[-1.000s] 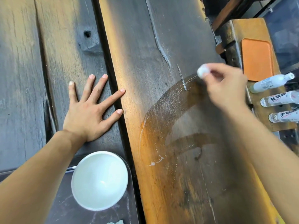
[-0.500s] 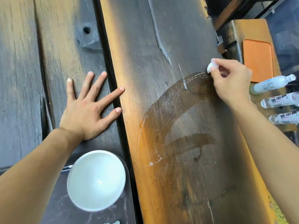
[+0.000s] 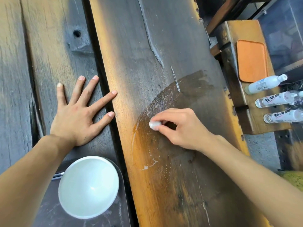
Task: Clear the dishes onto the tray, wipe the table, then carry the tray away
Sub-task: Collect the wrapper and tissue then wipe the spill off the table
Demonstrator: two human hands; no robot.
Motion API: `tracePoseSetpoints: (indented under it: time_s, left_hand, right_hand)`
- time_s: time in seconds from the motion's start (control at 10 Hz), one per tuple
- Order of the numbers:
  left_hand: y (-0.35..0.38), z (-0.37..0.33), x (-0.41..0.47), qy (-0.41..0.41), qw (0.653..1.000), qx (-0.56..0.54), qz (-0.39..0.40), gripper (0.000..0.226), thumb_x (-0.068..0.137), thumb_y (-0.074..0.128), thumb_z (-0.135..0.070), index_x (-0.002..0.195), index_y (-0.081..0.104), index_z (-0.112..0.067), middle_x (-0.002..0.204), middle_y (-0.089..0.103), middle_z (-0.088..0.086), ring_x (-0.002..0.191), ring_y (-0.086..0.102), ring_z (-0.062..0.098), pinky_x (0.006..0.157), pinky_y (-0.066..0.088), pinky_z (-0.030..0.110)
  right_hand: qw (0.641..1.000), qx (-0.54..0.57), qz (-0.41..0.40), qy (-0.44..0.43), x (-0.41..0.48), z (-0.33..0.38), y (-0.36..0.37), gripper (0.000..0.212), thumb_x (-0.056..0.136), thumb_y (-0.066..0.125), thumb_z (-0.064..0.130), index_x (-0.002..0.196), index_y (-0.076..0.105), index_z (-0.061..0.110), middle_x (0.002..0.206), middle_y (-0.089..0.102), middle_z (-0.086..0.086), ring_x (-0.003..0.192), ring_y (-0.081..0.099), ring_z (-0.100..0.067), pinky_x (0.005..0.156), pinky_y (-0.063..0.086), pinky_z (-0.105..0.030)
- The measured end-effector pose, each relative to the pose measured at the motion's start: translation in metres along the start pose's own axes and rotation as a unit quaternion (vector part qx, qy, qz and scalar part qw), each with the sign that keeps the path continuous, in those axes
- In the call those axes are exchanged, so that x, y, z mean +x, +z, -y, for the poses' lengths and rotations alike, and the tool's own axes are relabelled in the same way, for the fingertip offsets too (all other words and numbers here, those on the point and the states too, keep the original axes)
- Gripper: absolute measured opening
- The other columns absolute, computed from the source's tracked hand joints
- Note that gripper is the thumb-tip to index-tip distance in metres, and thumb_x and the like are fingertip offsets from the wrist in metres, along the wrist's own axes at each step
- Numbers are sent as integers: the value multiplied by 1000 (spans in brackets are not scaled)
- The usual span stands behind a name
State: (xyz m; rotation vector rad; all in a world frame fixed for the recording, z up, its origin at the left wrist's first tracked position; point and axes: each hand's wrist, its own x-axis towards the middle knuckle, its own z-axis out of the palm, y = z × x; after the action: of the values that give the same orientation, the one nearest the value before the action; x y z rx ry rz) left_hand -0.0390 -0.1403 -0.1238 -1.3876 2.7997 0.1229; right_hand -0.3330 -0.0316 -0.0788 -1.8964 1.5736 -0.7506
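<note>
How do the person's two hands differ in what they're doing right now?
The left hand lies flat with fingers spread, holding nothing; the right hand is curled, its grip pinching a small white wad. The left hand rests on dry wood near the white bowl; the right hand is over the wet streak. Both are bare, palm-down and on the table.

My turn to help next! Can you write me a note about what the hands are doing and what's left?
Left hand: flat on the table, fingers spread, holding nothing.
Right hand: pinching a small white wad against the wet patch on the plank.
White bowl sits on the dark tray at the near left edge, with what looks like a utensil handle beside it.
Done: the bowl is on the tray; wiping is under way.
Left: finish wiping, including the white streak near the plank's edge, then carry the tray away.
</note>
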Motion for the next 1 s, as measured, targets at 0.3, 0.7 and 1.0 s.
tracePoseSetpoints:
  time_s: [0.3, 0.7, 1.0]
  left_hand:
    - [3, 2, 0, 1, 1000, 2, 1, 62, 97, 22, -71, 157, 18, -54, 172, 9, 4, 157, 9, 34, 115, 4, 73]
    - [5, 2, 0, 2, 1000, 3, -6, 62, 98, 24, -70, 157, 17, -55, 172, 10, 5, 157, 9, 34, 116, 4, 73]
    - [7, 1, 0, -3, 1000, -9, -9, 59, 98, 22, -71, 156, 17, -57, 172, 10, 3, 158, 8, 33, 116, 4, 74]
  right_hand:
    - [932, -56, -254, 253, 50, -79, -84, 24, 85, 71, 34, 104, 76, 22, 91, 73, 9, 81, 70, -6, 81, 58, -22]
    - [983, -3, 172, -68, -11, 37, 18, 11, 90, 71, 12, 97, 78, 7, 95, 75, -4, 87, 70, -20, 82, 55, -37]
    - [982, -124, -85, 118, 68, -26, -35, 12, 86, 67, 23, 89, 78, 18, 87, 75, -2, 77, 69, -20, 82, 55, -40]
